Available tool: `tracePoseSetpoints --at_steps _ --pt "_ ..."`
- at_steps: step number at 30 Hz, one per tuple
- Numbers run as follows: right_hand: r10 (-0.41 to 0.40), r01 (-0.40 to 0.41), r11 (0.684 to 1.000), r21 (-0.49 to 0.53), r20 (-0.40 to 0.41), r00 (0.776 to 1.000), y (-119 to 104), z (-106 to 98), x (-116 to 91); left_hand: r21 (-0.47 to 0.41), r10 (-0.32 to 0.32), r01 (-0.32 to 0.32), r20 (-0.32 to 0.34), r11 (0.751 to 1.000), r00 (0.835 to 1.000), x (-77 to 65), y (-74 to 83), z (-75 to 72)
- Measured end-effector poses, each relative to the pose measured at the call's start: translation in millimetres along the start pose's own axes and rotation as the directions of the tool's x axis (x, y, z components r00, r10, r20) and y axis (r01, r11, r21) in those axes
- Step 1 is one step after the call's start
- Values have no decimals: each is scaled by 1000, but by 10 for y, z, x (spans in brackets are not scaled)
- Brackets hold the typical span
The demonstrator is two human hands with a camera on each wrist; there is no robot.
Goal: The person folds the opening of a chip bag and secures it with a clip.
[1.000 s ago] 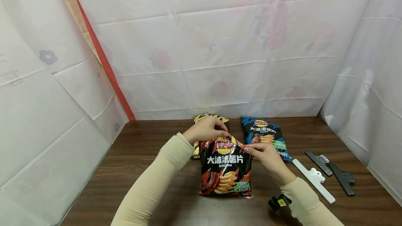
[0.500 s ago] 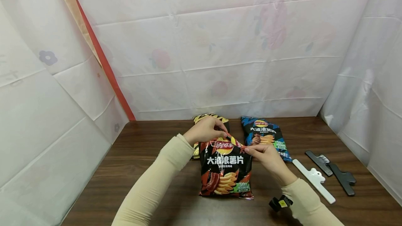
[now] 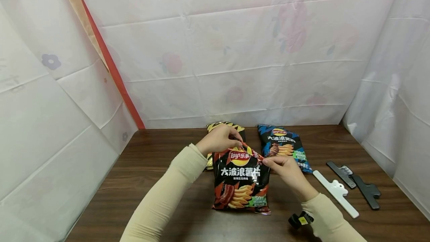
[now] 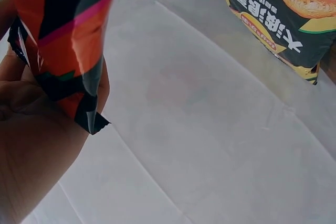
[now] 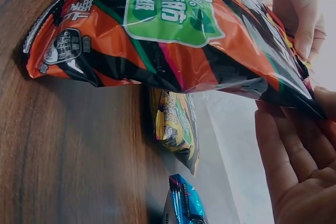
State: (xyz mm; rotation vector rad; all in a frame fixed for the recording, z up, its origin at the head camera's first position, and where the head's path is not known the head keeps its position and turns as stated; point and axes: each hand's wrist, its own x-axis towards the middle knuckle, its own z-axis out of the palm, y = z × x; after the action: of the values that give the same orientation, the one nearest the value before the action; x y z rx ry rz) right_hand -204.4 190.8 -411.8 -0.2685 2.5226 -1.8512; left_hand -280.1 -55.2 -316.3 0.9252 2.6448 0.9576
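Observation:
A red and black potato chip bag (image 3: pixel 240 188) is held upright in the head view, its front facing me and its bottom end close over the table. At its upper left corner, my left hand (image 3: pixel 220 138) pinches the top edge. My right hand (image 3: pixel 288 170) pinches the upper right corner between thumb and fingers. The top edge is folded and slants down from left to right. In the right wrist view the bag (image 5: pixel 168 59) shows its side, with the fingers of my right hand (image 5: pixel 299 156) below its top end. The left wrist view shows my palm behind the bag (image 4: pixel 79 40).
A yellow chip bag (image 3: pixel 209 161) lies behind, mostly covered by the held bag and left hand. A blue chip bag (image 3: pixel 282 141) lies at the back right. One white clip (image 3: pixel 336 192) and two black clips (image 3: pixel 340 174) lie to the right on the wooden table (image 3: pixel 134 182).
The bag's top has shifted slightly in my hands, and its logo shows flatter and more fully. My right hand has moved a little right and down; the left has barely moved.

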Motion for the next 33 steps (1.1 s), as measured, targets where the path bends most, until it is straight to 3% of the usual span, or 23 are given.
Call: tracePoseSetpoints --at_steps 15,33 --pt "-98 99 994 44 -18 995 73 5 1 5 0 0 -16 1000 1000 12 -12 -2" --pt "-128 128 992 2 -65 990 74 59 14 -38 -19 17 -31 999 999 -29 -68 -42"
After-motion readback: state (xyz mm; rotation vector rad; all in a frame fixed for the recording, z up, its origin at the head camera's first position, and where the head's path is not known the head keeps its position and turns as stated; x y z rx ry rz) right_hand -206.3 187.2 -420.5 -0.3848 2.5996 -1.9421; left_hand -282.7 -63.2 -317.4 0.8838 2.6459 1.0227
